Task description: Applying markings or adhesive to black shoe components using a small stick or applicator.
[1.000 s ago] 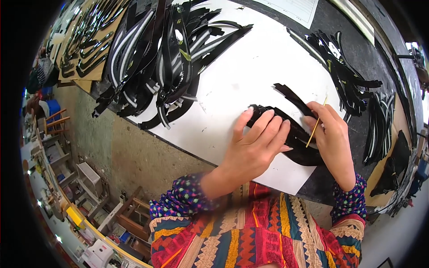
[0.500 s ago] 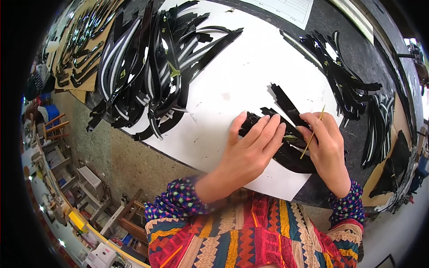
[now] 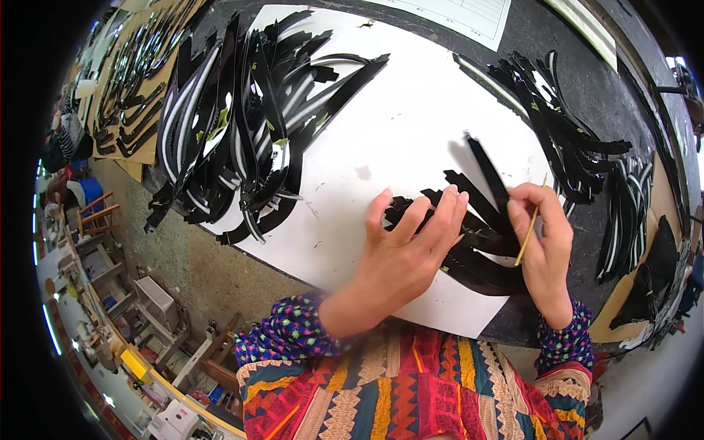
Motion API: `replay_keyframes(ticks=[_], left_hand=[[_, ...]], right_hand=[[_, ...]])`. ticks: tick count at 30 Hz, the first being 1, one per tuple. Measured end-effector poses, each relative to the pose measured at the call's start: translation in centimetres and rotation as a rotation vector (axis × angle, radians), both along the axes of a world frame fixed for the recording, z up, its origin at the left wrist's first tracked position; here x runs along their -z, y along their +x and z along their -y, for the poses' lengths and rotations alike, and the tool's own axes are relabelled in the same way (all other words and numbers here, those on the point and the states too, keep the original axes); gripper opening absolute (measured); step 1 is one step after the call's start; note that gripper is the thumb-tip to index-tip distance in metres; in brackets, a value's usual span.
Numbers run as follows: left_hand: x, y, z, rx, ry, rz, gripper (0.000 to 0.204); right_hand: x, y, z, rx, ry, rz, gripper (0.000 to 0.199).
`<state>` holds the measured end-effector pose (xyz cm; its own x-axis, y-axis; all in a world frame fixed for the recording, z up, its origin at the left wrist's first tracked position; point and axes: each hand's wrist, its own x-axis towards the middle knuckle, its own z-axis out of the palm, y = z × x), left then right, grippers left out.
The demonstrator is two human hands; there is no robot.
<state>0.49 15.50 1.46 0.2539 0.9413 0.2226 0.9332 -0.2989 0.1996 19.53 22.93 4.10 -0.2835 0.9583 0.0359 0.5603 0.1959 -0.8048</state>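
Hands at white sheet on our bench. Our left hand lies flat, fingers spread, pressing black cut pieces. Our right hand, grip pinched on thin stick, touches same pieces.

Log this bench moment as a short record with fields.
Left hand: flat, fingers spread, pressing on the black cut pieces
Right hand: pinching a thin yellow stick against those pieces
Surface: white sheet on a dark table
Left of sheet: large heap of black strips
Right of sheet: smaller black pile
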Motion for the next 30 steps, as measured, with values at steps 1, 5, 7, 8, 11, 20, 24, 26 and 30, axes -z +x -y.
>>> replay_keyframes(ticks=[1, 5, 7, 8, 11, 20, 24, 26, 30], left_hand=[[0.0, 0.0, 0.0, -0.005, 0.002, -0.008, 0.048], [0.7, 0.2, -0.1, -0.052, 0.035, 0.054, 0.038], [0.1, -0.5, -0.6, 0.022, 0.034, -0.068, 0.038], [-0.1, -0.6, -1.0, 0.025, 0.033, -0.068, 0.038], [-0.6, -0.9, -1.8, 0.121, -0.108, -0.022, 0.034], [-1.4, -2.2, -4.1, 0.068, -0.208, 0.061, 0.064], [-0.8, -2.6, -4.3, 0.070, -0.197, -0.064, 0.063], [-0.7, -2.6, -4.2, 0.043, -0.159, -0.048, 0.060], [-0.8, -2.5, -3.8, 0.029, -0.185, -0.055, 0.060]], right_hand=[[-0.1, 0.2, -0.2, 0.002, -0.002, 0.000, 0.015], [-0.3, 1.0, -1.2, -0.154, 0.005, 0.157, 0.019], [-0.2, 1.0, -1.0, -0.196, 0.084, 0.233, 0.023], [-0.5, 1.0, -0.8, -0.190, -0.008, 0.243, 0.024], [-0.6, 0.2, -0.8, -0.164, 0.072, 0.214, 0.023], [-2.4, -0.8, -3.0, -0.276, -0.016, -0.039, 0.028], [-1.2, -2.7, -5.5, -0.231, -0.252, -0.292, 0.029], [-0.6, -4.0, -6.2, -0.135, -0.456, -0.483, 0.034], [0.8, -4.2, -6.1, -0.102, -0.527, -0.585, 0.037]])
